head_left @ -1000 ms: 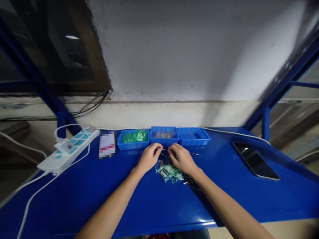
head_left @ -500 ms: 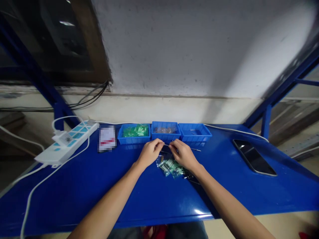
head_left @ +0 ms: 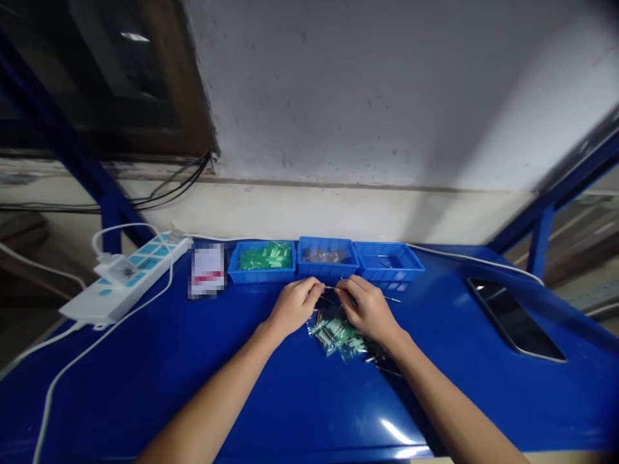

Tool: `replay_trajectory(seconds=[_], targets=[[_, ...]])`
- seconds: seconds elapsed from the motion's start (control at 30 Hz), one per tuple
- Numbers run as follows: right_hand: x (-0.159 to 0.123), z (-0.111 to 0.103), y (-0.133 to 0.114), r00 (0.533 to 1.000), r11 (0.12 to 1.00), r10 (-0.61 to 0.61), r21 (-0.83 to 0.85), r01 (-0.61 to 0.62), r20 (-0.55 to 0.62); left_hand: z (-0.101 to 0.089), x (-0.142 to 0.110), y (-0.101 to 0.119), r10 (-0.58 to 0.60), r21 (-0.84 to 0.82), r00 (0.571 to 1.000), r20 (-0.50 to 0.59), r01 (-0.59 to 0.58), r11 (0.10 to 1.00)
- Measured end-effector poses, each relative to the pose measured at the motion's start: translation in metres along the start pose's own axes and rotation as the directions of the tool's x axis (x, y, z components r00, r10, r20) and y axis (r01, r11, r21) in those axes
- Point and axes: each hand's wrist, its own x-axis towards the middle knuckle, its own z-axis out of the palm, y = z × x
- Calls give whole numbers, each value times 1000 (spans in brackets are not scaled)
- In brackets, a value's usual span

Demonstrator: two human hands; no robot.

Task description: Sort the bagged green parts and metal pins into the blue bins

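Observation:
My left hand (head_left: pixel 296 304) is closed in a pinch on one end of a thin metal rod (head_left: pixel 330 287). Facing it, my right hand (head_left: pixel 366 305) pinches the same rod with its fingertips, a small gap between the hands. Past the right hand, a slim silvery tip (head_left: pixel 394 299) shows; whether it belongs to this rod, I cannot tell. Below the hands lie small clear bags (head_left: pixel 336 336) with pale green and white pieces. Several dark and metallic small parts (head_left: pixel 376 356) are beside them, partly hidden by my right wrist.
Along the back stand a blue bin (head_left: pixel 261 276) with green bags, a blue bin (head_left: pixel 325 267) with clear bags, and a blue bin (head_left: pixel 391 264) holding a few thin rods. A white power strip (head_left: pixel 130 277) with cables is left, a phone (head_left: pixel 515 319) right.
The view has shifted slightly, so the table's things appear a little lower and farther right. Both hands keep their pinch on the rod, with little visible movement.

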Motion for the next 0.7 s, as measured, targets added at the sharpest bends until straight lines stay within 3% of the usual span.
replay_trajectory(seconds=[0.1, 0.17, 0.23, 0.3, 0.37, 0.57, 0.7], targets=[[3, -15, 20, 965, 985, 113, -101, -140, -237, -4, -1, -3, -23, 88, 999, 49, 19, 996], [2, -26, 37, 866, 921, 268, -150, -358, -423, -6, -2, -7, -42, 139, 992, 115, 26, 990], [-1, -32, 51, 769, 846, 391, -131, -516, -506, -9, -3, -10, -60, 162, 981, 183, 30, 986], [-5, -31, 55, 734, 830, 454, -61, -555, -505, -10, -2, -12, -83, 165, 972, 220, 47, 985], [-8, -24, 50, 759, 863, 452, 16, -504, -468, -10, -1, -12, -108, 170, 968, 227, 69, 983], [-9, 3, 12, 948, 963, 250, 146, -224, -194, -4, -1, -6, -116, 185, 984, 136, 90, 979], [-10, 5, 3, 979, 955, 193, 240, -172, -64, -2, -2, -2, -111, 171, 988, 111, 91, 981]])
